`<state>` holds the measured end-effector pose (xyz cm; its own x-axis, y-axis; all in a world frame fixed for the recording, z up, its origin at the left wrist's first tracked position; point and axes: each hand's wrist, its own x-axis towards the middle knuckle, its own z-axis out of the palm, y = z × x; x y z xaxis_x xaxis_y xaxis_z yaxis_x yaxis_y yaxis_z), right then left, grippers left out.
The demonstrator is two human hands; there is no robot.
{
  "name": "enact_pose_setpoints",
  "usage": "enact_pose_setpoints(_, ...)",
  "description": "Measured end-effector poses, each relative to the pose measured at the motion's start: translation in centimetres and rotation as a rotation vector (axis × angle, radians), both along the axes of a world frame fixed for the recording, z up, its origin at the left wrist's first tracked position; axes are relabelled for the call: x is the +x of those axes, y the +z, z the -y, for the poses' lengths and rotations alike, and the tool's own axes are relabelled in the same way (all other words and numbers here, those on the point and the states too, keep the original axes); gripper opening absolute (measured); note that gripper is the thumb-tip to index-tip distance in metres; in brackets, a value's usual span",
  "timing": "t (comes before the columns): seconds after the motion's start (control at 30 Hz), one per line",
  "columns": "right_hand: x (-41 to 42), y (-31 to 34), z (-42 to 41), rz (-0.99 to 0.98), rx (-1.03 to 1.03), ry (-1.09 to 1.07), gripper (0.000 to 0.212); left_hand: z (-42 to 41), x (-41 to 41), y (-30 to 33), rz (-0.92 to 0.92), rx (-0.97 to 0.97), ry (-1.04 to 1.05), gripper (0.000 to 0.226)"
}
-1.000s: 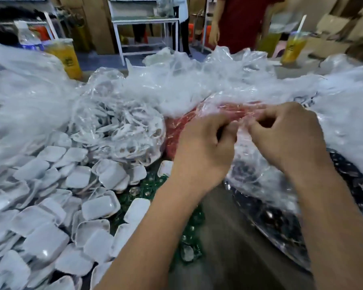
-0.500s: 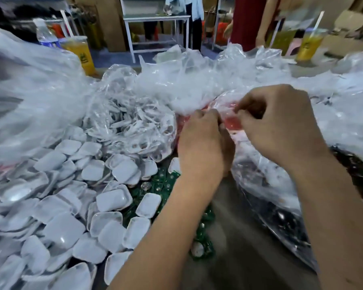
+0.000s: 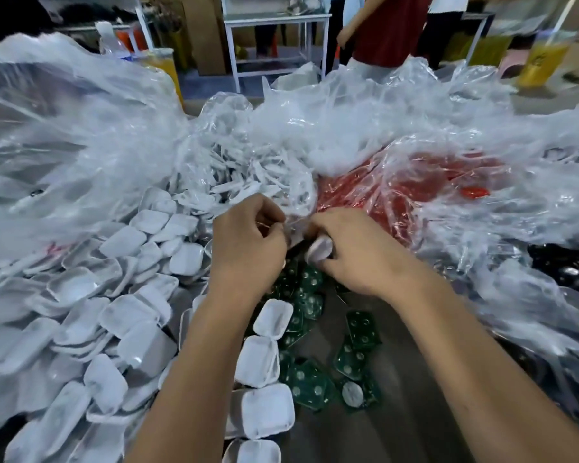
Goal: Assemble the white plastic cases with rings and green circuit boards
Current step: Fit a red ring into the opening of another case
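The left hand (image 3: 248, 242) has its fingers curled and seems to pinch something small; I cannot tell what. The right hand (image 3: 351, 252) grips a white case (image 3: 319, 249). Both hands meet just above the green boards (image 3: 311, 382) lying on the surface (image 3: 398, 422).

What could go wrong? The small part could slip from the fingers and get lost in the pile, I think. The clear bags (image 3: 348, 121) are close and could get caught in the way.

There are too many white cases (image 3: 121, 315) on the left to count. About ten or more green boards show. White rings (image 3: 248, 175) fill one bag, too many to count. Red parts (image 3: 425, 182) fill another bag.
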<state>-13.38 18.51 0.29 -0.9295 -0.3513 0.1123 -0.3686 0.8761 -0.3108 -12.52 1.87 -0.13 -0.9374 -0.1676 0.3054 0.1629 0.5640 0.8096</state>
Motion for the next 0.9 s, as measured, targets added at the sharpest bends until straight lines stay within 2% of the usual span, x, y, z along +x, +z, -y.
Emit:
enact_pose_setpoints(0.1, 0.3, -1.0, -0.4, -0.052, -0.088, -0.013, 0.014, 0.0, -0.2, -0.4, -0.016, -0.012, -0.005, 0.018)
enact_pose_setpoints(0.27, 0.3, -0.2, -0.7, -0.107, -0.165, -0.027, 0.021, -0.5, 0.1, -0.3, -0.122, -0.030, -0.004, 0.017)
enact_pose_setpoints(0.33, -0.3, 1.3, -0.5, -0.197, -0.258, -0.056, 0.022, -0.7, 0.1, -0.1, -0.159, -0.024, 0.010, 0.018)
enact_pose_setpoints(0.4, -1.8, 3.4, -0.3, -0.324, -0.367, -0.143, 0.018, -0.9, 0.0, 0.0, -0.194, -0.029, 0.027, 0.019)
enact_pose_setpoints(0.47, -4.3, 5.6, -0.3, -0.405, -0.386, -0.302, 0.018, -1.0, 0.1, 0.0, -0.225, -0.051, 0.042, 0.018)
enact_pose_setpoints(0.53, -6.7, 7.3, -0.2, -0.424, -0.321, -0.379, 0.021, -0.8, 0.2, -0.2, -0.255, -0.100, 0.085, 0.013)
enact_pose_setpoints(0.57, -7.6, 7.9, 0.3, -0.433, -0.299, -0.336, 0.023, -0.6, 0.1, -0.3, -0.262, -0.150, 0.127, 0.013)
enact_pose_setpoints(0.67, -8.4, 8.6, 3.3, -0.375, -0.227, 0.035, 0.026, 0.4, -0.4, -0.4, -0.197, -0.285, 0.203, 0.032)
enact_pose_setpoints(0.73, -8.7, 7.7, 5.8, -0.240, -0.067, 0.243, 0.026, 1.0, -0.6, -0.4, -0.105, -0.311, 0.195, 0.035)
enact_pose_setpoints(0.83, -9.5, 5.5, 8.6, -0.095, 0.249, 0.326, 0.034, 1.4, -0.4, 0.1, -0.026, -0.283, 0.232, 0.016)
enact_pose_setpoints(0.9, -9.9, 4.9, 9.6, -0.068, 0.287, 0.298, 0.033, 1.6, -0.3, 0.4, -0.009, -0.255, 0.261, 0.010)
